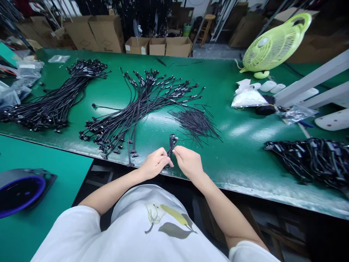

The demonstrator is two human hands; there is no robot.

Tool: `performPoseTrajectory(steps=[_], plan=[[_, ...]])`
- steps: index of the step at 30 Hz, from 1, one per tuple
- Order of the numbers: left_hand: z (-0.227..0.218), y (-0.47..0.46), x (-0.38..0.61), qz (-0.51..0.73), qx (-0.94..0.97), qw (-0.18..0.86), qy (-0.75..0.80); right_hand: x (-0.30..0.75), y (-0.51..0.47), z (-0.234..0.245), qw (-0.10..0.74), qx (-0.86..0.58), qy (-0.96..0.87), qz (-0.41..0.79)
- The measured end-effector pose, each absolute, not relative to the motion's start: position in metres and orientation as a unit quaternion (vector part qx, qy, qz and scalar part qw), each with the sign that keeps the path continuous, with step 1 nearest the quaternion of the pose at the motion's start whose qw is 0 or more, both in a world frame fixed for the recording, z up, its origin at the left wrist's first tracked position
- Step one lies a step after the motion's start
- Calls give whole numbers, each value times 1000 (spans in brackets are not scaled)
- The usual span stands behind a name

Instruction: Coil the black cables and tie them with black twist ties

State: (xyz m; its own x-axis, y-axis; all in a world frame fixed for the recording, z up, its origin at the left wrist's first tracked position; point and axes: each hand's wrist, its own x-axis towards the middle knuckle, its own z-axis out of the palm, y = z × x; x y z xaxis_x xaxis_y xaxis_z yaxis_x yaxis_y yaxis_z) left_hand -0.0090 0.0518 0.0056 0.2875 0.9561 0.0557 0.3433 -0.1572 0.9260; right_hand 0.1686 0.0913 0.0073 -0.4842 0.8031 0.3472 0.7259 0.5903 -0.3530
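As hands (155,163) pinch cables (171,145), seemingly, near bench edge (245,191)

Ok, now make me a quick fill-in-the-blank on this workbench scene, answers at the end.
The left hand and right hand pinch a small bunch of black cables at the ____ edge of the bench.
The mat on the bench is ____.
Cardboard boxes stand ____ the bench.
The lime-green fan sits toward the ____ end of the bench.

Missing words: near; green; behind; right.
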Motion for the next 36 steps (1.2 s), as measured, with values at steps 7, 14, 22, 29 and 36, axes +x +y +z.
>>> performPoseTrajectory(steps=[7, 14, 22, 29, 36], plan=[[5, 61, -20, 380, 444, 671, 456, 146, 64, 1, 263, -303, -910, 105], [18, 46, -16, 473, 507, 554, 461, 157, 87, -6, 255, -397, -844, 256], [-7, 39, 5, 457, 315, 698, 452, 153, 73, -11, 286, -464, -811, 212], [-7, 35, 23, 509, 336, 658, 441, 164, 79, -12, 232, -373, -603, 665], [-1, 47, 20, 497, 320, 688, 421, 194, 91, 10, 399, -456, -735, 304]])
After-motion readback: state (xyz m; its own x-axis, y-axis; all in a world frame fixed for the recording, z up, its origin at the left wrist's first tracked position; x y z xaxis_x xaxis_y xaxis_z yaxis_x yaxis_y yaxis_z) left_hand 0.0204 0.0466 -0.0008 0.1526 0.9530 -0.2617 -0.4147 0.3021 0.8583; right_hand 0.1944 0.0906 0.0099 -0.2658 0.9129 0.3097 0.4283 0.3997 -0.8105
